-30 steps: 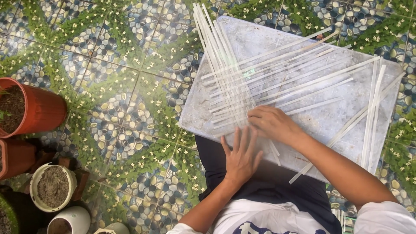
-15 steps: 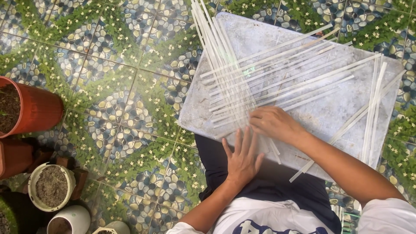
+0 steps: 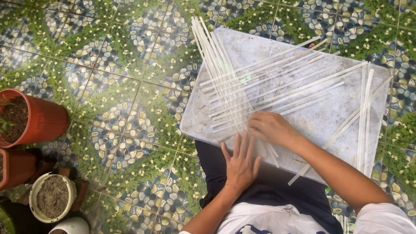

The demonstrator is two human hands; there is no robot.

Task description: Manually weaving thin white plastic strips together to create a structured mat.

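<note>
The person sits on the tiled floor (image 3: 108, 86) with a pale grey board (image 3: 333, 117) resting on the lap. On the board lie many thin white strips (image 3: 268, 86). One bundle runs from the far left corner of the board down toward the near left edge, and a second group crosses it, running from the near left side out toward the far right corner. Where the two groups meet, close to the near left edge, they seem to go over and under each other, so I judge that a weave is started but only a small part is done; most of each strip is loose. A few spare strips (image 3: 364, 112) lie apart along the right edge, not yet used.

The left hand (image 3: 240, 162) lies flat at the near left edge of the board, fingers spread and straight, pressing on the strip ends, gripping nothing. The right hand (image 3: 271, 128) rests palm down on the crossing; its fingers are bent onto the strips, but I cannot tell whether they pinch one.

Beside the floor's left edge stand red pots (image 3: 34, 117) and a white pot with soil (image 3: 50, 197).
</note>
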